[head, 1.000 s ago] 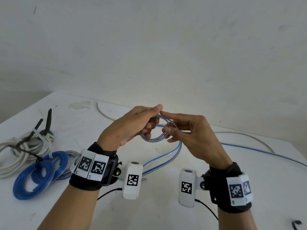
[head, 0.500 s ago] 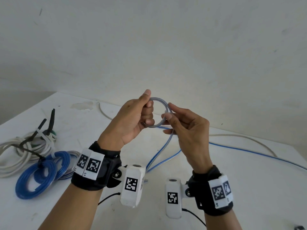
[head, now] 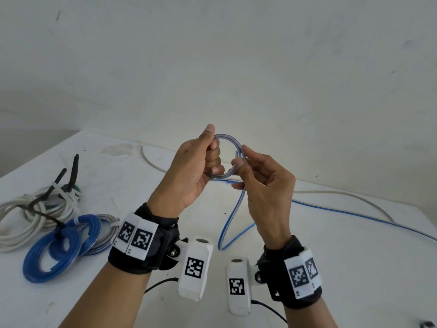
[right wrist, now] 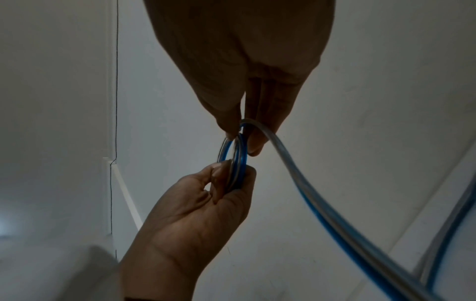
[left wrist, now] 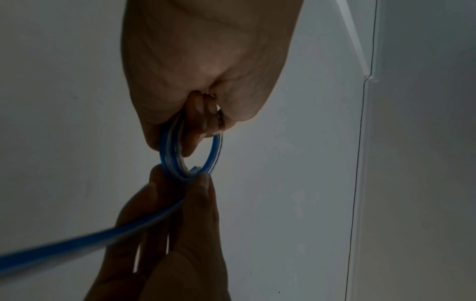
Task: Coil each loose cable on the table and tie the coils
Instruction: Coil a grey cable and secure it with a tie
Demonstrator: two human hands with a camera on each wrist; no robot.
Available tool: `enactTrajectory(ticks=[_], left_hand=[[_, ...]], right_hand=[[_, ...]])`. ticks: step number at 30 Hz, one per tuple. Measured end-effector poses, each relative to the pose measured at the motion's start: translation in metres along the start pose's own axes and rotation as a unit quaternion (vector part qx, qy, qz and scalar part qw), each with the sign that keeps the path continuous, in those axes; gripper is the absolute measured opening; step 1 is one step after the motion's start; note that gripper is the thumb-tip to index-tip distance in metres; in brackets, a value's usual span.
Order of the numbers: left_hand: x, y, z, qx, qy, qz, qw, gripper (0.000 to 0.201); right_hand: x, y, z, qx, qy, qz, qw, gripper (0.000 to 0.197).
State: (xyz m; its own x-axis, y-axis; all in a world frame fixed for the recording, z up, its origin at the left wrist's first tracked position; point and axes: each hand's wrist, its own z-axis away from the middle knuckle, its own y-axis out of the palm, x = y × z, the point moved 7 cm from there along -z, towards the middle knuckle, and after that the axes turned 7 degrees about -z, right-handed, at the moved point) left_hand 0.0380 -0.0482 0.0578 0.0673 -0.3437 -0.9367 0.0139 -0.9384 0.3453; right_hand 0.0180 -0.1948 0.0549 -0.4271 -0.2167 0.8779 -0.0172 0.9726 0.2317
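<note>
- Hands are up in the air over the white surface [head: 331,268], close together, with a small ring of cable between them.
- The left hand [head: 189,176] grips the left side of the small coil of clear cable with a blue stripe [head: 233,147]. Its thumb sticks up over the top of the ring and its fingers curl through the middle.
- The right hand [head: 264,185] pinches the right side of the same coil between thumb and first finger. The other fingers hang loosely curled.
- In the left wrist view the coil [left wrist: 190,156] shows as a few blue and clear loops lying side by side, and the right hand's fingertips [left wrist: 203,183] hold its far edge.
- In the right wrist view the coil [right wrist: 234,154] sits between both hands, and the loose part of the cable runs off to the lower right.
- From the coil the long loose tail of the cable [head: 354,215] drops down, bends near the wrists, and then lies across the surface to the right edge.
- A long loose white cable [head: 343,194] also lies on the surface behind the hands.
- On the left side of the surface sit coils that are already tied: a bright blue coil [head: 47,259], a grey coil [head: 104,233] just beside it, and a big white coil [head: 21,223] with black ties [head: 45,215].
- A white wall [head: 212,67] stands behind the surface.
</note>
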Motion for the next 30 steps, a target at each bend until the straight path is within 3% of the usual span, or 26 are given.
enactTrajectory(ticks=[11,14,18,21,25,30], left_hand=[[0.002,0.002,0.001,-0.032,0.015,0.023,0.999,0.044],[0.002,0.005,-0.001,0.002,0.013,0.013,1.0,0.044],[0.0,0.0,-0.002,0.066,0.043,-0.162,0.984,0.046],[0.001,-0.002,0.002,0.111,0.072,-0.273,0.953,0.029],[0.005,-0.001,0.005,0.139,0.071,-0.32,0.935,0.03],[0.002,0.001,0.008,0.136,0.075,-0.355,0.922,0.015]], right_hand=[[0.001,0.003,0.001,0.006,0.016,-0.034,0.999,0.024],[0.003,-0.005,-0.004,-0.002,0.002,-0.02,1.0,0.024],[0.01,-0.019,-0.014,0.033,-0.016,0.035,0.999,0.022],[0.012,-0.022,-0.016,0.098,-0.01,0.114,0.989,0.022],[0.012,-0.02,-0.012,0.189,0.013,0.202,0.961,0.023],[0.009,-0.023,-0.014,0.18,0.024,0.223,0.958,0.013]])
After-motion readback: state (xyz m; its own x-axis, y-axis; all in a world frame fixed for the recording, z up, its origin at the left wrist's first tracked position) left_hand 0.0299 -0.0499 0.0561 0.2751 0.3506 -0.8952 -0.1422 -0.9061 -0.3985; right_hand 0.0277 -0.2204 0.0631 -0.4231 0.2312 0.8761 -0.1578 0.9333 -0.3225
